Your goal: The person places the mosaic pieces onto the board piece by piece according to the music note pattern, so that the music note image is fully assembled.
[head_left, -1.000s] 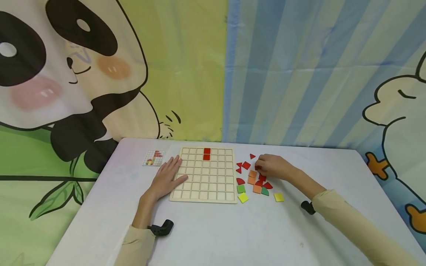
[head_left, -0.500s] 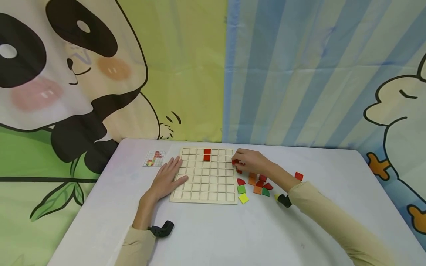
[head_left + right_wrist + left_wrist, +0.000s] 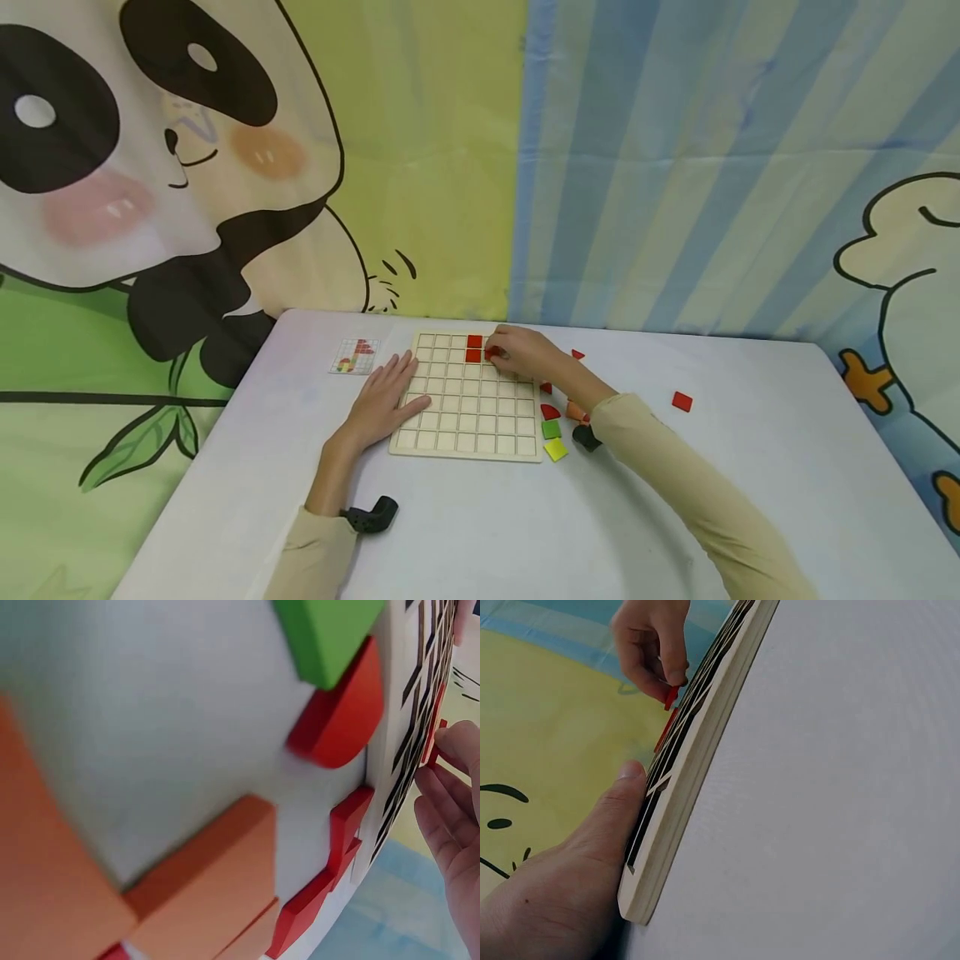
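A pale wooden grid board (image 3: 459, 423) lies on the white table, with two red square tiles (image 3: 474, 342) set one below the other in its upper cells. Over the cells just right of these, my right hand (image 3: 525, 353) pinches a small red tile (image 3: 672, 697) between thumb and fingers. In the left wrist view the pinched tile is tilted, close over the board; its full outline is hidden by the fingers. My left hand (image 3: 378, 404) rests along the board's left edge, fingers straight, thumb over the rim.
Right of the board lie a red quarter-round piece (image 3: 550, 412), a green tile (image 3: 551, 429), a yellow tile (image 3: 556, 450) and orange blocks (image 3: 210, 877), partly under the right forearm. A lone red tile (image 3: 682, 402) lies farther right. A printed pattern card (image 3: 355, 356) sits left of the board.
My right hand has moved left from the loose pieces to the board's upper cells, carrying a red tile. A separate red tile now lies out to the right. The left hand stays put.
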A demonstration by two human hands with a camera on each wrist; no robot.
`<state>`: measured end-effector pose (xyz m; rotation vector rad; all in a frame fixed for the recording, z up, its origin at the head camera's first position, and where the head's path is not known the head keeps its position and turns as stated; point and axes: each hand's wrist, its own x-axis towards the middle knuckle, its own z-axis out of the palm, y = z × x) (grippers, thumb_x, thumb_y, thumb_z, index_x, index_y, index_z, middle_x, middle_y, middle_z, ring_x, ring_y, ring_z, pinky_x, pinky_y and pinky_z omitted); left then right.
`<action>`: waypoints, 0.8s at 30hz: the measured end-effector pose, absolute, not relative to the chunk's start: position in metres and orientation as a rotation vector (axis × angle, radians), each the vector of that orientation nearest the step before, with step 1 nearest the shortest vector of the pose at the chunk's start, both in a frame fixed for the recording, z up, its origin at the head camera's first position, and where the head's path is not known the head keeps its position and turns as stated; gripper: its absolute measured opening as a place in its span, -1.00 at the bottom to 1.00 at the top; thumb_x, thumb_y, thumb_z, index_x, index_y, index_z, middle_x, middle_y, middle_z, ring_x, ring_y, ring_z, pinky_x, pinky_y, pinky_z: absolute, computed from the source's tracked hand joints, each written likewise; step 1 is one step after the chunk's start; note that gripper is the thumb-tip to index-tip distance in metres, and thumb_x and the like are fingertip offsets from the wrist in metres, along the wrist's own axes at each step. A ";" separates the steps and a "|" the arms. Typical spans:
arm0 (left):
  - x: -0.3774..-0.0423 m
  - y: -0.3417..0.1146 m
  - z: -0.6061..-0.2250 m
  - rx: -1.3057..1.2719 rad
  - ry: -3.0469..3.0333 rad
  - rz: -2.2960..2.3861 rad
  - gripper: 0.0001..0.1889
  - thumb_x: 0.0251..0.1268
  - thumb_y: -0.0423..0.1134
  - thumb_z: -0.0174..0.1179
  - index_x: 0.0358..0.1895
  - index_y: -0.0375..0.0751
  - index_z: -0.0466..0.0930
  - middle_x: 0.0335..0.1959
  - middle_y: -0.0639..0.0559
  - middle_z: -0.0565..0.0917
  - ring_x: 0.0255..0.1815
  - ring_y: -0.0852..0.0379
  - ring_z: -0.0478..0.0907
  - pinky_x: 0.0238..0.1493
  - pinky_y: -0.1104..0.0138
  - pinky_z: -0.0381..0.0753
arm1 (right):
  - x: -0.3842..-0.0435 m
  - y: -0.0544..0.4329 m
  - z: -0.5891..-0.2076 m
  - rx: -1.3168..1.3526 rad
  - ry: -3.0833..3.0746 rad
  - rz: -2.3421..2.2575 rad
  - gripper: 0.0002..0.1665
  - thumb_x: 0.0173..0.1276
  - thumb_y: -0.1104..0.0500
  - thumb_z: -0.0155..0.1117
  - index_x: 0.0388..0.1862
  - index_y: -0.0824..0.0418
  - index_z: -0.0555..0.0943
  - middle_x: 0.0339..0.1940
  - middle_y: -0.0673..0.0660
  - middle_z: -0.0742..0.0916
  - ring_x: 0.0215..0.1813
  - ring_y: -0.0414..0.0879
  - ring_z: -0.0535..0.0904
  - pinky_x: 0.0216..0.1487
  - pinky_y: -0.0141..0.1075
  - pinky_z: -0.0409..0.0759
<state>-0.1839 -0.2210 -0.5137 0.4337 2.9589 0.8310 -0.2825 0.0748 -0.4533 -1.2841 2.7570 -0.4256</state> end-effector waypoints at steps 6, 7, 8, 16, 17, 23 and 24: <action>-0.185 -0.221 -0.514 0.425 2.959 0.821 -0.10 0.49 0.19 0.14 0.66 -0.27 0.03 0.72 -0.16 -0.01 0.75 -0.19 -0.16 0.69 -0.11 -0.21 | -0.285 0.071 -0.456 -1.288 2.722 -0.468 -0.80 0.51 0.19 0.30 0.02 0.18 0.75 -0.01 0.12 0.74 -0.06 -0.05 0.63 0.02 -0.21 0.66; -0.184 -0.221 -0.514 0.422 2.953 0.826 -0.10 0.49 0.18 0.15 0.66 -0.27 0.03 0.72 -0.15 -0.02 0.75 -0.19 -0.16 0.70 -0.11 -0.21 | -0.285 0.071 -0.457 -1.282 2.722 -0.469 -0.80 0.51 0.19 0.31 0.02 0.18 0.75 -0.01 0.12 0.75 -0.05 -0.05 0.63 0.03 -0.20 0.66; -0.184 -0.221 -0.514 0.423 2.952 0.828 -0.10 0.50 0.18 0.15 0.66 -0.27 0.03 0.72 -0.16 -0.02 0.74 -0.19 -0.16 0.69 -0.11 -0.21 | -0.286 0.070 -0.458 -1.273 2.724 -0.467 -0.79 0.51 0.18 0.31 0.03 0.18 0.75 0.00 0.12 0.75 -0.03 -0.04 0.64 0.04 -0.19 0.66; -0.183 -0.221 -0.514 0.422 2.954 0.834 -0.10 0.49 0.18 0.15 0.66 -0.27 0.04 0.72 -0.15 -0.01 0.74 -0.18 -0.15 0.69 -0.12 -0.19 | -0.283 0.070 -0.457 -1.340 2.749 -0.388 -0.81 0.49 0.20 0.33 -0.01 0.21 0.76 -0.10 0.10 0.75 -0.06 -0.02 0.65 0.05 -0.21 0.68; -0.183 -0.221 -0.514 0.421 2.952 0.834 -0.10 0.49 0.18 0.15 0.66 -0.26 0.04 0.72 -0.15 -0.01 0.75 -0.18 -0.15 0.69 -0.11 -0.19 | -0.283 0.070 -0.457 -1.351 2.749 -0.379 -0.82 0.49 0.20 0.33 -0.03 0.21 0.77 -0.11 0.10 0.75 -0.08 -0.02 0.66 0.04 -0.22 0.68; -0.184 -0.221 -0.513 0.414 2.941 0.834 -0.10 0.50 0.19 0.14 0.67 -0.26 0.03 0.73 -0.13 -0.02 0.75 -0.16 -0.17 0.70 -0.09 -0.21 | -0.281 0.068 -0.457 -1.417 2.759 -0.294 -0.86 0.49 0.24 0.31 -0.09 0.21 0.78 -0.15 0.12 0.75 -0.08 0.00 0.68 -0.03 -0.22 0.70; -0.185 -0.221 -0.513 0.417 2.946 0.828 -0.10 0.50 0.19 0.14 0.66 -0.26 0.03 0.73 -0.15 -0.02 0.75 -0.17 -0.16 0.70 -0.10 -0.20 | -0.281 0.068 -0.456 -1.412 2.762 -0.270 -0.83 0.50 0.23 0.30 -0.06 0.22 0.77 -0.11 0.13 0.75 -0.05 0.01 0.68 -0.02 -0.22 0.70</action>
